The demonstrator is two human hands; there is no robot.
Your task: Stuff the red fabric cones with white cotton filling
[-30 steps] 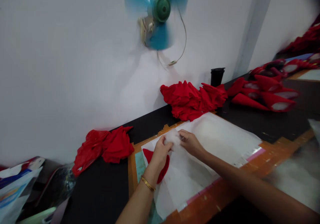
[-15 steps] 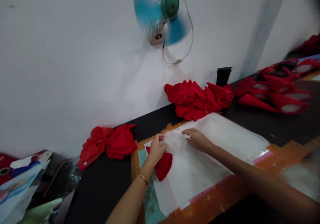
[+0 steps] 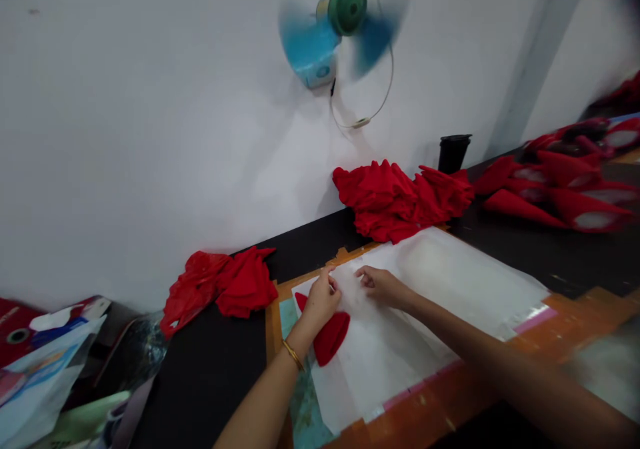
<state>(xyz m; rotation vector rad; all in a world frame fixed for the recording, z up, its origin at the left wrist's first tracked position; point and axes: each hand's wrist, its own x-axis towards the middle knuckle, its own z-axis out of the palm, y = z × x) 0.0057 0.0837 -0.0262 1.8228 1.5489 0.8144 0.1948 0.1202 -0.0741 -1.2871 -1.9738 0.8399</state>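
Note:
My left hand (image 3: 324, 297), with a gold bangle on the wrist, hovers over the left part of a white sheet (image 3: 385, 369). Its fingers are curled in a pinch on wispy white stuffing fibre (image 3: 350, 282), which is hard to make out against the sheet. Facing it, my right hand (image 3: 384, 287) has its fingers bent and pinched at the other side of the same fibre. Beneath my left hand and wrist lies a red cone-shaped cloth piece (image 3: 333, 339), partly covered by them.
A large heap of red cloth pieces (image 3: 395, 199) lies behind the sheet. Further left is a smaller red pile (image 3: 245, 285) beside a red plastic bag (image 3: 193, 285). Stuffed red cones (image 3: 565, 195) and a black cup (image 3: 454, 153) stand right. A fan (image 3: 347, 9) spins on the wall.
My right hand has moved a little left, nearer my left hand. My left hand has shifted slightly right and turned. The view has shifted slightly.

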